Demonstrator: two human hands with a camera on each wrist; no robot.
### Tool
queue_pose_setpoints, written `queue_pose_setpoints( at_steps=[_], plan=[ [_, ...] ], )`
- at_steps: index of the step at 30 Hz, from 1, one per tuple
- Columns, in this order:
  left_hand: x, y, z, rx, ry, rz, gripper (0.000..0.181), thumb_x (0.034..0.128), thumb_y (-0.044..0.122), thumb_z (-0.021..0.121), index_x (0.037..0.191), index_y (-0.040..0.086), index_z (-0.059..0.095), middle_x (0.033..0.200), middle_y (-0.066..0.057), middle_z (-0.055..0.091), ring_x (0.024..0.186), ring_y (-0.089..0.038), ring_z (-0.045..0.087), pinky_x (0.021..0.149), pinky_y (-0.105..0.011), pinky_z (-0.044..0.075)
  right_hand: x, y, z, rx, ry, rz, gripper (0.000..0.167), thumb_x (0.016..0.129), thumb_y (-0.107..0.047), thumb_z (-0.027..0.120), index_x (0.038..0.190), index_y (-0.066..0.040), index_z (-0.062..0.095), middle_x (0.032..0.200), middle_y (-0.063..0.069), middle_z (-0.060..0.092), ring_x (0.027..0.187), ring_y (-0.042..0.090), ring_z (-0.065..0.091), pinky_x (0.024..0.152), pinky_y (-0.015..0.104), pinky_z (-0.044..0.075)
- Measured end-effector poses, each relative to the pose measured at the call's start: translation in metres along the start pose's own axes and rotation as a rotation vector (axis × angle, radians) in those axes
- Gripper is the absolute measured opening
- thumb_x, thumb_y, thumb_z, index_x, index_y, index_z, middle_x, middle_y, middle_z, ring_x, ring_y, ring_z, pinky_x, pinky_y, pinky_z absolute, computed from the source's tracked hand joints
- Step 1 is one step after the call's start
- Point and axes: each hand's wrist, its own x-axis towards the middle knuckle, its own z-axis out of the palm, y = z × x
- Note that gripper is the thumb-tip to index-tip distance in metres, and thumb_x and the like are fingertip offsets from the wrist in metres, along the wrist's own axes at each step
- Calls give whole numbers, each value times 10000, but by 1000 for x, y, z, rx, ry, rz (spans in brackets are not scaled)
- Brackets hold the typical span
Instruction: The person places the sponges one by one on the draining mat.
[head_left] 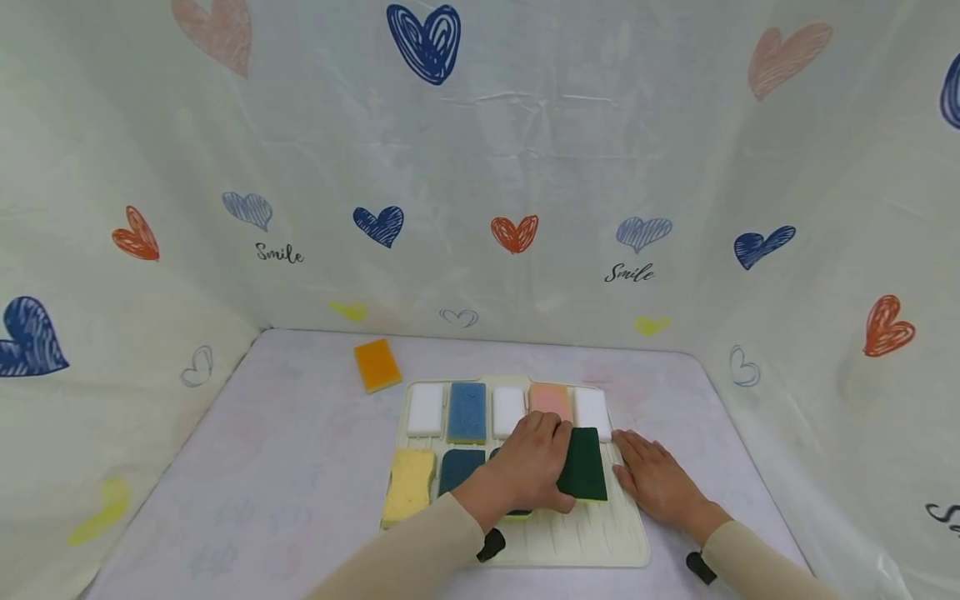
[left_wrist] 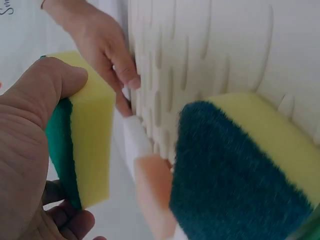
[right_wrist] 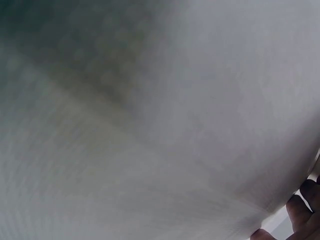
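Note:
My left hand (head_left: 525, 462) grips a green-and-yellow sponge (head_left: 583, 467) by its edges, above the right part of a cream ribbed tray (head_left: 570, 542). In the left wrist view the thumb lies on the yellow side of this sponge (left_wrist: 92, 135), and it hangs clear of the tray. My right hand (head_left: 660, 483) rests along the tray's right edge with its fingers extended. Beside the held sponge, a dark blue-green scouring sponge (left_wrist: 235, 170) with a yellow base lies on the tray, partly hidden by my left hand in the head view.
White blocks (head_left: 426, 410), a blue sponge (head_left: 467, 412) and a pink sponge (head_left: 550, 398) form the tray's back row. A yellow sponge (head_left: 409, 483) and a dark blue sponge (head_left: 459, 468) lie in front. An orange sponge (head_left: 377, 365) sits on the table (head_left: 247, 467), beyond the tray.

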Motion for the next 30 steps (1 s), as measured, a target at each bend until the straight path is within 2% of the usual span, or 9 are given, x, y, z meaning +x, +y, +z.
queue_pose_setpoints(
  at_steps=[4,11,18,22,27,30],
  plan=[
    [-1,4,8,2,-46,-7,952,823,742,728,1489,104,495,1369,-41,549,1221,-183,507,1116,-334,465,1,0,2,-1,-6,3,647,1094,-384,535,1596,2,399,1617,216,456,1504,423,420,1205,668,341],
    [-3,6,20,14,-129,-30,1001,821,777,704,1539,122,465,1411,-32,527,1258,-189,489,1136,-341,450,0,-1,0,-12,23,-17,620,1083,-336,568,1572,19,433,1589,222,488,1482,421,453,1186,656,373],
    [-4,8,23,10,-167,-47,1009,818,779,711,1545,124,466,1468,-27,501,1306,-193,470,1161,-352,428,-2,-4,-4,-11,15,-6,614,1080,-338,580,1567,13,447,1587,213,493,1483,419,452,1189,654,372],
    [-6,9,23,42,-194,-58,1002,818,789,703,1539,129,481,1501,-19,484,1332,-190,459,1177,-350,416,-2,-4,-4,-13,10,0,622,1078,-345,583,1569,12,445,1591,213,490,1484,420,449,1193,656,366],
    [-7,7,26,82,-195,-64,963,817,790,699,1500,138,513,1467,-21,499,1300,-188,464,1153,-342,425,-2,-3,-2,-18,13,2,638,1076,-360,581,1572,14,436,1594,213,486,1482,425,447,1195,660,361],
    [-7,6,28,75,-194,-65,961,822,783,699,1508,137,505,1473,-22,496,1307,-194,462,1158,-346,420,-1,-3,0,-20,13,4,644,1073,-360,585,1574,14,432,1597,213,484,1483,427,444,1197,662,358]
  ],
)
